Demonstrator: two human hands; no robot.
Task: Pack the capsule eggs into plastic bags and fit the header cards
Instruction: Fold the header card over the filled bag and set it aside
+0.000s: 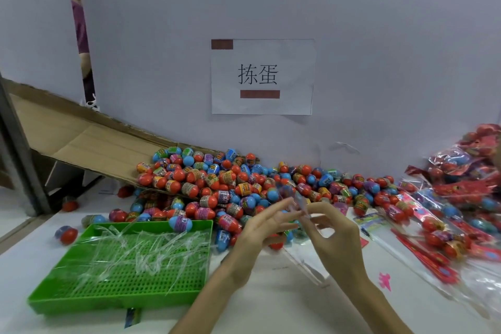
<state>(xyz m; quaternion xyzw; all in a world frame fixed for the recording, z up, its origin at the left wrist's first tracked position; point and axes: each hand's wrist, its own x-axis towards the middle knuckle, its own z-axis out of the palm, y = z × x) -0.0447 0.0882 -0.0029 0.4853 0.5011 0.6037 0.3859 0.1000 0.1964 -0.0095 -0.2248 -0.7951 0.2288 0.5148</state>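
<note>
A big heap of red and blue capsule eggs (217, 184) lies against the white wall at the middle of the table. In front of the heap both my hands meet above the table. My left hand (260, 228) and my right hand (333, 228) pinch a clear plastic bag (298, 205) between their fingertips; the bag is blurred and I cannot tell what is in it. Filled bags with red header cards (439, 225) lie piled at the right. Flat clear bags (306, 260) lie under my hands.
A green perforated tray (81, 298) holding several clear plastic strips stands at the front left. A cardboard sheet (89, 141) slopes down to the egg heap. A paper sign (261, 76) hangs on the wall. A pink scrap (385, 279) lies on the table at the right.
</note>
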